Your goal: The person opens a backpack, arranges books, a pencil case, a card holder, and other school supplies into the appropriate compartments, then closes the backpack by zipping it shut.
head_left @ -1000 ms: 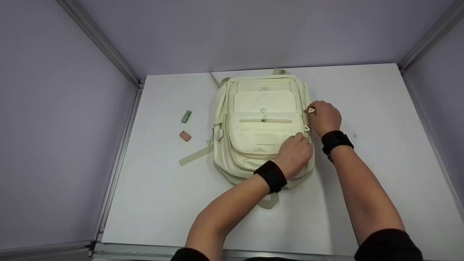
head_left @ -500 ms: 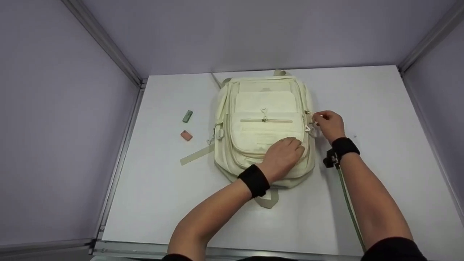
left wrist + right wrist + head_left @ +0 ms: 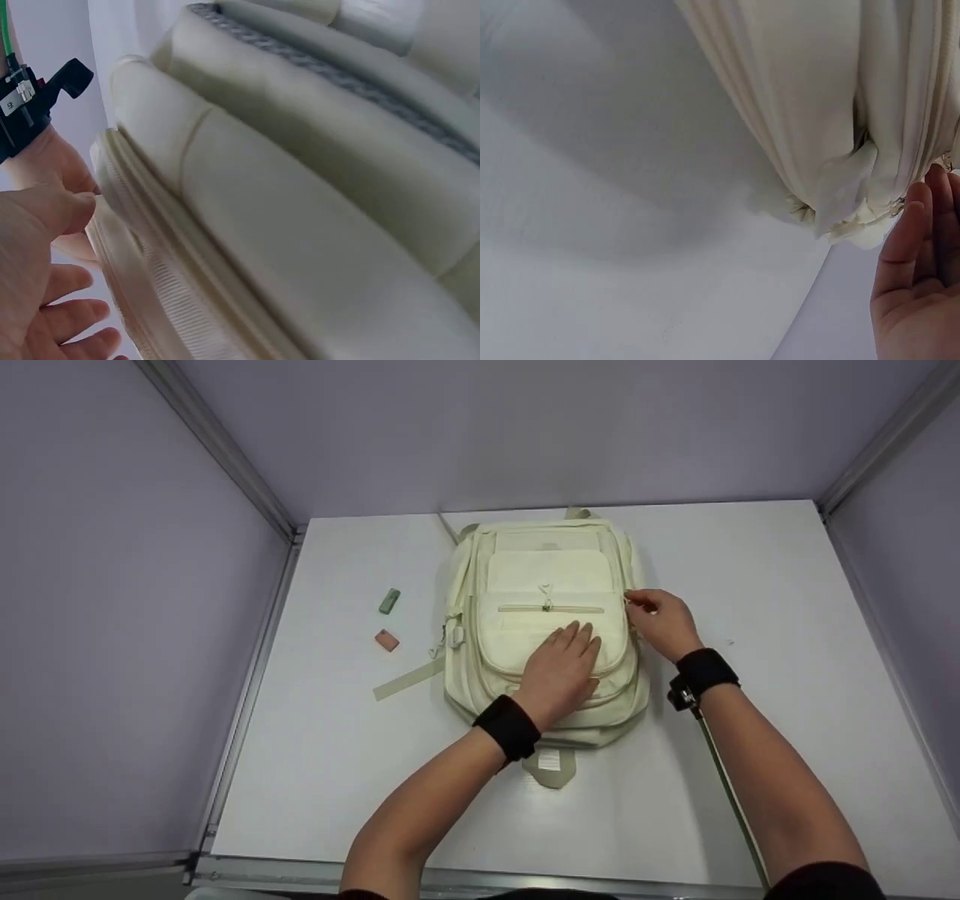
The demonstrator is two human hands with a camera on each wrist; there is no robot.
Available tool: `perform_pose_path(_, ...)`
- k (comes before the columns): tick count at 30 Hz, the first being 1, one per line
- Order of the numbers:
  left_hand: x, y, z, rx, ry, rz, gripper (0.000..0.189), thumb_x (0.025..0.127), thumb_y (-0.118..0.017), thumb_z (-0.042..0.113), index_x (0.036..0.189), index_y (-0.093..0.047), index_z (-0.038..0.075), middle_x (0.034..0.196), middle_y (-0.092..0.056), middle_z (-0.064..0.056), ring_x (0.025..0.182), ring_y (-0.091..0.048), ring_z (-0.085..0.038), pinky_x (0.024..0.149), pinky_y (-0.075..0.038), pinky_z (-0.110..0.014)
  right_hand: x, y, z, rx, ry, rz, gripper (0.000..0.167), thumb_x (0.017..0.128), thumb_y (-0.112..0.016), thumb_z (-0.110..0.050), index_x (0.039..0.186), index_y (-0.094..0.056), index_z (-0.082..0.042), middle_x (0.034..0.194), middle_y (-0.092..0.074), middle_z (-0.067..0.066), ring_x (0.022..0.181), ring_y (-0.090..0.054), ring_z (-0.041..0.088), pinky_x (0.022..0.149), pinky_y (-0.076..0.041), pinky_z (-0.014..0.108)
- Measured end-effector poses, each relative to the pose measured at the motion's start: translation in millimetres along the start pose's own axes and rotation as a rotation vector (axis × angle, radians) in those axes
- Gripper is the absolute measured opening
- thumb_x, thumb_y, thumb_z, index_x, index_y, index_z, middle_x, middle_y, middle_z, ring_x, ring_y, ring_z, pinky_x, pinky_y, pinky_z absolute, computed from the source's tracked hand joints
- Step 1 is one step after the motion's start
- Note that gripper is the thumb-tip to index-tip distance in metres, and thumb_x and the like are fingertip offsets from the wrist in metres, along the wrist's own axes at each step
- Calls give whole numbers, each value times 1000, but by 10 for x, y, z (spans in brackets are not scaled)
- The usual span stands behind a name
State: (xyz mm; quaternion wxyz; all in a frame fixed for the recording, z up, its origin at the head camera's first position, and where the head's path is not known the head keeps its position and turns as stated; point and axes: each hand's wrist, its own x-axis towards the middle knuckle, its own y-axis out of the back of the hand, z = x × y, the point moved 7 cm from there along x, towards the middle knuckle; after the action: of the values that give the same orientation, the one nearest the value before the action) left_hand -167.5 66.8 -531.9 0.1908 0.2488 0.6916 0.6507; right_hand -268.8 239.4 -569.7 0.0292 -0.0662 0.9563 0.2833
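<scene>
A cream backpack (image 3: 555, 577) lies flat on the white table, front side up. My left hand (image 3: 559, 675) rests on its lower front pocket, fingers extended; in the left wrist view the thumb of the left hand (image 3: 37, 255) lies by the pocket's edge. At the bag's right side my right hand (image 3: 660, 619) pinches a zipper pull, mostly hidden by the fingertips. In the right wrist view, the fingers of my right hand (image 3: 922, 262) meet at the zipper line. Across the front pocket runs a short horizontal zipper (image 3: 551, 608) with a triangular pull.
Left of the bag lie a small green block (image 3: 389, 601) and a small pink block (image 3: 387, 640). A loose strap (image 3: 409, 679) stretches out from the bag's left side, and another strap loop (image 3: 550, 772) shows below it. Grey walls surround the table (image 3: 315, 780).
My left hand has moved left from the bag's right edge and flattened on the front pocket. The right hand went slightly outward and down, then back in against the bag's side.
</scene>
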Motion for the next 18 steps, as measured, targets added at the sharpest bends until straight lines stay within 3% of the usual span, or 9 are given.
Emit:
perform_pose_path(5, 94, -91, -35, -24, 55, -104, 65, 103, -56, 47, 155, -45, 9, 162, -36, -13, 151, -29, -28, 120, -25, -38, 60, -22, 37, 49, -67, -60, 42, 102, -58, -21, 138, -62, -1, 136, -61, 18, 121, -57, 31, 93, -47, 36)
perform_pose_path(8, 95, -121, -48, -41, 59, -123, 64, 104, -54, 46, 155, -44, 8, 162, -35, -14, 151, -29, -28, 121, -24, -39, 79, -34, 56, 61, -89, -76, 41, 101, -59, -19, 135, -63, 2, 136, -62, 20, 120, -58, 32, 91, -47, 32)
perform_pose_path(13, 96, -105, -44, -60, 50, -110, 63, 105, -53, 45, 154, -44, 7, 161, -37, -15, 150, -30, -28, 121, -25, -39, 62, -19, 51, 39, -99, -28, 37, 102, -60, -21, 129, -67, 3, 125, -65, 21, 111, -62, 30, 84, -49, 28)
perform_pose_path(18, 103, -85, -43, -60, 47, -104, 62, 105, -55, 45, 153, -46, 7, 160, -39, -15, 149, -33, -28, 120, -26, -39, -2, 14, 33, -38, -71, 81, 30, 102, -62, -25, 118, -73, -3, 111, -70, 16, 95, -64, 25, 74, -50, 28)
